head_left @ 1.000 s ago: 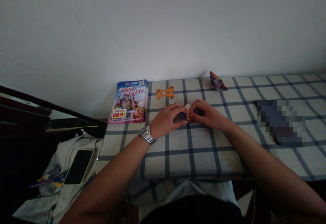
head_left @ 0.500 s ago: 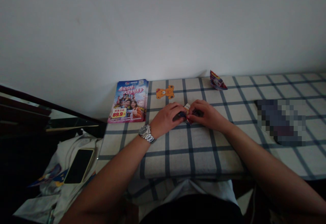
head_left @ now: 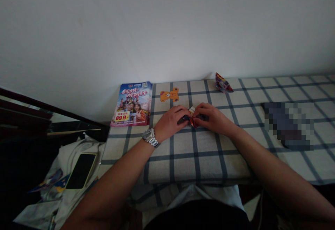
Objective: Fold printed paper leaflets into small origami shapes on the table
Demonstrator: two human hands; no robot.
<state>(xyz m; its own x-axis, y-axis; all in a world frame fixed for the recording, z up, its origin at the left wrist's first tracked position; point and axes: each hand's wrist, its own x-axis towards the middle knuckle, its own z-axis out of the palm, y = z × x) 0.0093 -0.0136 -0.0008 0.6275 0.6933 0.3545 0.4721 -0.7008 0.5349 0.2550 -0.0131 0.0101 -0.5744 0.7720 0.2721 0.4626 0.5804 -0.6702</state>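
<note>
Over the middle of the table, my left hand [head_left: 174, 120] and my right hand [head_left: 210, 118] meet at a small shiny packet [head_left: 193, 121]. It is crumpled, red and dark blue, with a whitish part showing at its upper end. The fingers of my left hand are bent onto its left side, and my right thumb and index finger pinch its right side. My fingers hide most of the packet. Behind my right hand, near the wall, a purple and red snack packet [head_left: 223, 83] stands on the cloth. An orange teddy bear cut-out [head_left: 169, 94] lies flat beyond my left hand.
A checked tablecloth [head_left: 183, 156] covers the table. A stack of printed flyers [head_left: 132, 106] lies at the left. At the right is a dark, pixelated object [head_left: 285, 125]. Below the left edge, a phone [head_left: 81, 170] rests on a white bag [head_left: 70, 150]. A wall runs along the back.
My fingers have shifted very slightly at the packet, and a little more of its red surface shows between them. Everything else looks the same.
</note>
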